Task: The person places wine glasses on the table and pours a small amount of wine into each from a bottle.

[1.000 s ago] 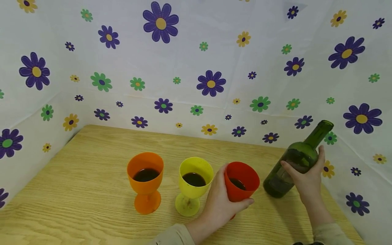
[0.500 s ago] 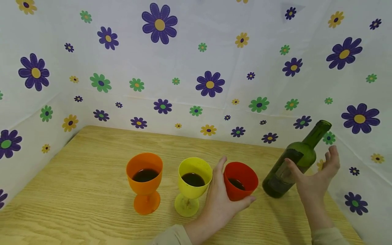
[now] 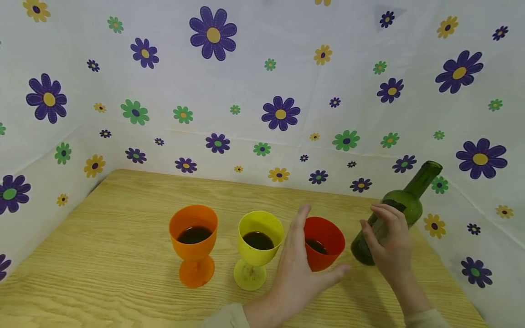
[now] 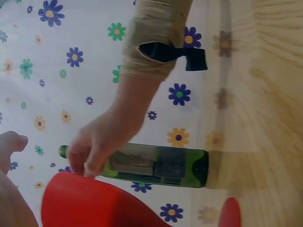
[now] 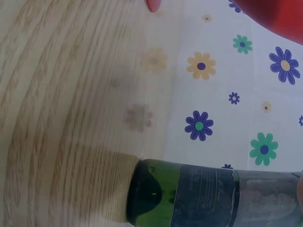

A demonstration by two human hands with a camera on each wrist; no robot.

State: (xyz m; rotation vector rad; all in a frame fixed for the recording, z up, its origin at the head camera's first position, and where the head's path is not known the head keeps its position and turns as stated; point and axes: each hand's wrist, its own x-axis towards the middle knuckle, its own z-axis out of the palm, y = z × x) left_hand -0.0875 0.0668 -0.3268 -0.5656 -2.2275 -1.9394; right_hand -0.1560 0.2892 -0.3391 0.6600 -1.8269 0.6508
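A red plastic goblet (image 3: 328,239) with dark liquid inside stands at the right end of a row of three. Behind its near left side my left hand (image 3: 295,278) reaches with straight, spread fingers, thumb across the front and loosened from the cup. The hand hides the goblet's foot in the head view. A green wine bottle (image 3: 410,202) stands upright on the table to the right, its label partly covered. In front of it hovers my right hand (image 3: 393,253), fingers relaxed, holding nothing. The right wrist view shows the bottle's base (image 5: 151,194) resting on the wood.
An orange goblet (image 3: 197,249) and a yellow goblet (image 3: 259,256), both with dark liquid, stand left of the red one. The wooden table (image 3: 102,246) meets a white flower-print cloth (image 3: 246,77) at the back and sides.
My right hand has let go of the bottle, spread wide, then moved left in front of it. My left hand has loosened from the red goblet, its fingers straightening. Goblets and bottle stay in place.
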